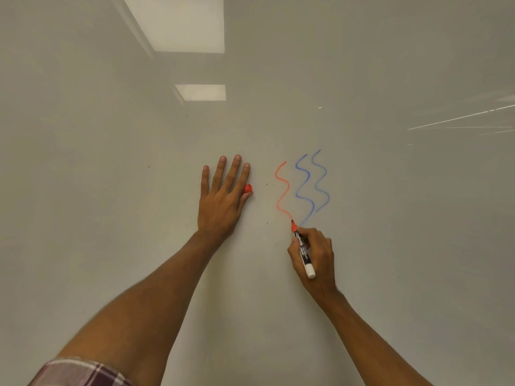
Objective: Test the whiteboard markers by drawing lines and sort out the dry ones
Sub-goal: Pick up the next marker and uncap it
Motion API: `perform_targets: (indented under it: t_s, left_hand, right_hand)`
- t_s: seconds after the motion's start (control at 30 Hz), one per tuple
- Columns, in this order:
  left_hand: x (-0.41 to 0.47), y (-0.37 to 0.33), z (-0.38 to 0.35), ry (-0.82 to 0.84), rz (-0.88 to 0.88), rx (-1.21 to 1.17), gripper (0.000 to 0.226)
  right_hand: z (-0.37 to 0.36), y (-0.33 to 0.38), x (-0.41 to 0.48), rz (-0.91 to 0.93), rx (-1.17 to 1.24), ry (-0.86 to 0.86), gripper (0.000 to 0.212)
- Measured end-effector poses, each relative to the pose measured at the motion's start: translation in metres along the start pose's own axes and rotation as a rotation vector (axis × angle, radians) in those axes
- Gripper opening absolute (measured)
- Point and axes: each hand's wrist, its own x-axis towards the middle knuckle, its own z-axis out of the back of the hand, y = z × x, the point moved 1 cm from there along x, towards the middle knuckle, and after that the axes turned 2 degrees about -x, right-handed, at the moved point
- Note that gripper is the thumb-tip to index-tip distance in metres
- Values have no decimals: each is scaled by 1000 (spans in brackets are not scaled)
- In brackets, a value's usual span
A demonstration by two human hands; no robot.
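My right hand [317, 257] grips a red whiteboard marker [304, 254] with a white and black barrel. Its red tip touches the whiteboard [111, 190] at the lower end of a wavy red line [282, 190]. Two wavy blue lines [312, 185] stand just right of the red one. My left hand [223, 199] lies flat on the board with fingers spread, and a red marker cap [247, 188] is pinched between its thumb and palm edge.
The glossy board fills the whole view and reflects two ceiling light panels [181, 26] at the top. A few small dark specks dot the surface near the lines. A plaid sleeve [78, 371] shows at the bottom left.
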Motion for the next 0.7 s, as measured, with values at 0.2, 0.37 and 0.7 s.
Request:
perform_targets:
  t_s: [0.2,0.37,0.7]
  left_hand:
    - [0,-3,10,29,25,-18,57]
    - [-34,-15,15,82,0,-42,58]
    - [-145,-32,19,200,-69,-64,54]
  right_hand:
    - [-3,6,-22,182,-53,197,20]
    - [8,10,-27,265,-71,234,26]
    - [6,11,-71,335,-145,458,39]
